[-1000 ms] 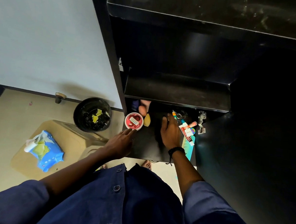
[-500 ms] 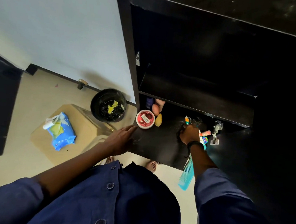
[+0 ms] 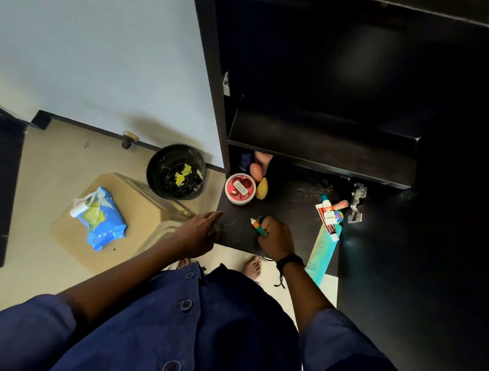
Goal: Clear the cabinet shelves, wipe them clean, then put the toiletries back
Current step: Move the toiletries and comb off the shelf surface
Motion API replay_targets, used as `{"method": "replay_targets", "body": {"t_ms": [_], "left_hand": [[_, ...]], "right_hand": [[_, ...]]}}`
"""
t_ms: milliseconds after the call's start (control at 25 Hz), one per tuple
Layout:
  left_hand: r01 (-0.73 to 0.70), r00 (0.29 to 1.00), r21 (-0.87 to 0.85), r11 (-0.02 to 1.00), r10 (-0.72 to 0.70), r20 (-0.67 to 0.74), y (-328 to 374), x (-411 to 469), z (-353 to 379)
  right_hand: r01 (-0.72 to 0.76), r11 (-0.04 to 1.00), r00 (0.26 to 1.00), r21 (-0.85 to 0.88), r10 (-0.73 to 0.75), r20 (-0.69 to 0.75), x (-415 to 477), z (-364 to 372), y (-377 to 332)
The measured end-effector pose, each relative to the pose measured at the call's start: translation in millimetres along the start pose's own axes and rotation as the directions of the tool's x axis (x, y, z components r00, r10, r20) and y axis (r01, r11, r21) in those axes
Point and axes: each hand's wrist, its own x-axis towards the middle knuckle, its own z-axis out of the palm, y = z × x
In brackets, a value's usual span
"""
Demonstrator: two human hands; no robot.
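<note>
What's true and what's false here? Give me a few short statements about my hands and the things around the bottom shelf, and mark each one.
1. The right hand grips a small orange and teal item. True.
2. The red round tub sits on the floor. False: it stands on the bottom shelf, beside a yellow sponge.
3. The teal comb overhangs the shelf's front edge. True.
4. The left hand holds the blue wipes pack. False: the hand is open at the shelf's edge, and the pack lies on a tan board to the left.
</note>
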Motion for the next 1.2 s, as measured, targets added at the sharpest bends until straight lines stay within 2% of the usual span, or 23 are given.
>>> {"method": "replay_targets", "body": {"t_ms": [80,320,640,760,920,1040,1120,1200], "left_hand": [[-0.010,1.000,0.005,1.000,0.010,-0.003,-3,-4,-1],[-0.005,1.000,-0.008,1.000,0.005,-0.016,-25,-21,-5],[-0.006,1.000,-0.005,1.000,0.006,0.007,-39,-25,-6],[-0.023,0.999,-0.016,1.000,0.023,0.032,-28,-18,-5],[-0.072,0.997,-0.023,0.997,0.072,0.014,-8,-5,-4],[-0.099,0.995,0.011,0.995,0.099,0.009,3,5,-3],[-0.104,0.995,0.031,0.994,0.104,0.004,10,10,-2],[-0.106,0.994,0.041,0.994,0.106,-0.008,14,15,-2]], "right_hand": [[0.040,0.997,0.999,0.060,-0.039,-0.004,-4,13,-15],[0.080,0.993,0.996,0.081,-0.077,-0.039,5,32,-51],[0.004,0.992,0.994,0.125,0.009,-0.105,3,43,-55],[-0.070,0.988,0.982,0.136,0.093,-0.165,-5,34,-39],[-0.128,0.987,0.904,0.099,0.157,-0.398,-10,-6,-13],[-0.254,0.967,0.769,-0.021,0.189,-0.611,-6,-45,11],[-0.349,0.935,0.743,-0.062,0.236,-0.627,2,-68,28],[-0.382,0.919,0.784,-0.101,0.265,-0.561,10,-85,44]]}}
